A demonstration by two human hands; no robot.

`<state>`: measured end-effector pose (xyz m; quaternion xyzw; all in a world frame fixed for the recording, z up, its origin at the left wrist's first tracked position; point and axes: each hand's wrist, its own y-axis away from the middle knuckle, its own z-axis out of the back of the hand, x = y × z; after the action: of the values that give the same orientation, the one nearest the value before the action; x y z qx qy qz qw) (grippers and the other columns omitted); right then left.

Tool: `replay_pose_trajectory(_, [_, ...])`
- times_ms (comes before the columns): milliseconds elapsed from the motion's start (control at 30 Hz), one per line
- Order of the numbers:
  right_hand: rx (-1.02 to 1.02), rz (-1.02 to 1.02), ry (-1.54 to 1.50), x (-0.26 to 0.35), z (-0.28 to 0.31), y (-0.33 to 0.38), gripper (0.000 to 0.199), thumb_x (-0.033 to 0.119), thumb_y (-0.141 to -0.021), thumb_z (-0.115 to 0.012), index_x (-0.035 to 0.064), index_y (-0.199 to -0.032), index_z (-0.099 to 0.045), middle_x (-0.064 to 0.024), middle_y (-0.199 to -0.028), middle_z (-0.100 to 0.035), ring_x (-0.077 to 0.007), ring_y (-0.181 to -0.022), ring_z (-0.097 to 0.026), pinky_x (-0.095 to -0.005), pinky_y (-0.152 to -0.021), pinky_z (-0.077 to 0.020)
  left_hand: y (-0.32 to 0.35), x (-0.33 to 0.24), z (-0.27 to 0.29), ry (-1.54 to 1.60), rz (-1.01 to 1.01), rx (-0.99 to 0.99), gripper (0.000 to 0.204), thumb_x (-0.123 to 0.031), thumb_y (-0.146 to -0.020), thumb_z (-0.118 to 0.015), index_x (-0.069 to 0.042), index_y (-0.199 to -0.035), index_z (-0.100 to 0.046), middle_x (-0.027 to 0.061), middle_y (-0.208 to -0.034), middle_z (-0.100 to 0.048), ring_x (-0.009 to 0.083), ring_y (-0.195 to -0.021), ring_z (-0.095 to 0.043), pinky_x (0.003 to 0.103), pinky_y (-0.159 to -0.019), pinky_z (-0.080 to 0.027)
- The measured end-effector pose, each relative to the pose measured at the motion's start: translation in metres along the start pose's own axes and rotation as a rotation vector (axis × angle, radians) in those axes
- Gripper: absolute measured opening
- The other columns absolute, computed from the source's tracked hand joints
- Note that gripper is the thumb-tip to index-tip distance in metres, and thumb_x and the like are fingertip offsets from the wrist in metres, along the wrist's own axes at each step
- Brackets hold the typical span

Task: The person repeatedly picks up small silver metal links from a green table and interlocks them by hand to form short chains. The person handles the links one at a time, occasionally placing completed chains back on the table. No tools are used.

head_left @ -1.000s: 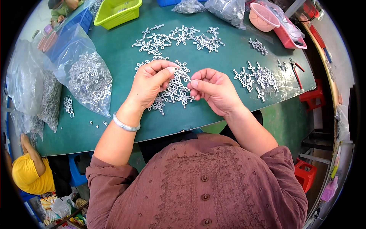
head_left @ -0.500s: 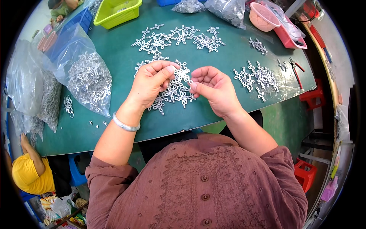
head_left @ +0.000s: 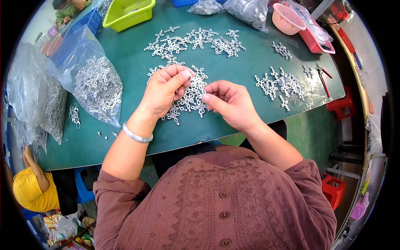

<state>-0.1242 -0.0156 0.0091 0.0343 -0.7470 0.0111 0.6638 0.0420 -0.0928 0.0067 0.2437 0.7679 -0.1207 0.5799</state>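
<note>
Over a pile of silver four-looped metal links (head_left: 183,109) on the green table, my two hands face each other. My left hand (head_left: 166,89), with a pale bangle on its wrist, pinches a silver link between thumb and forefinger, and much of it is hidden by the fingers. My right hand (head_left: 233,104) is closed with thumb and forefinger together just right of the same pile. Whatever its fingertips hold is too small to tell from the links behind. Farther back lies a spread of similar links (head_left: 171,45).
A clear bag of links (head_left: 98,85) leans at the left beside fuller bags (head_left: 31,85). At the right lie more links (head_left: 289,84) and red-handled pliers (head_left: 323,81). A green basket (head_left: 129,16) and pink basket (head_left: 287,18) stand behind. A person in yellow (head_left: 35,189) sits lower left.
My right hand has drawn slightly down and left, its fingertips lower beside the pile. My left hand has shifted only a little, still pinching.
</note>
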Motion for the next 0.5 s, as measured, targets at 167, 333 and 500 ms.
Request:
replay_pose_trajectory(167, [0.002,-0.058,0.01,0.0053,-0.0017,0.0014,0.013,0.01,-0.081,-0.058,-0.0016,-0.088,-0.058,0.0,-0.073,-0.058,-0.0038,-0.06,-0.05,-0.0179,-0.055,-0.0417,0.001,0.0006,-0.002,-0.035,-0.006,-0.025,0.011,-0.017,-0.085,-0.055,-0.007,-0.084,-0.06,-0.0042,-0.063,-0.05,0.0019,-0.05,-0.041,0.014,-0.043,-0.03])
replay_pose_trajectory(333, [0.01,-0.078,0.024,0.0042,0.0002,0.0003,0.014,0.012,-0.084,-0.054,-0.0007,-0.088,-0.059,-0.0012,-0.072,-0.059,-0.0045,-0.058,-0.05,-0.0184,-0.054,-0.0413,0.0015,-0.0012,-0.0027,-0.048,-0.012,-0.033,0.012,-0.019,-0.083,-0.058,-0.007,-0.082,-0.06,-0.0038,-0.063,-0.052,0.0019,-0.05,-0.043,0.015,-0.044,-0.033])
replay_pose_trajectory(500, [0.036,-0.083,0.038,0.0017,0.0025,-0.0004,0.016,0.013,-0.086,-0.053,-0.0006,-0.091,-0.059,-0.0024,-0.073,-0.06,-0.0053,-0.059,-0.052,-0.0179,-0.053,-0.0413,0.0023,-0.0018,-0.0037,-0.045,-0.023,-0.042,0.012,-0.018,-0.082,-0.059,-0.007,-0.079,-0.059,-0.0038,-0.062,-0.052,0.0019,-0.049,-0.043,0.015,-0.043,-0.032])
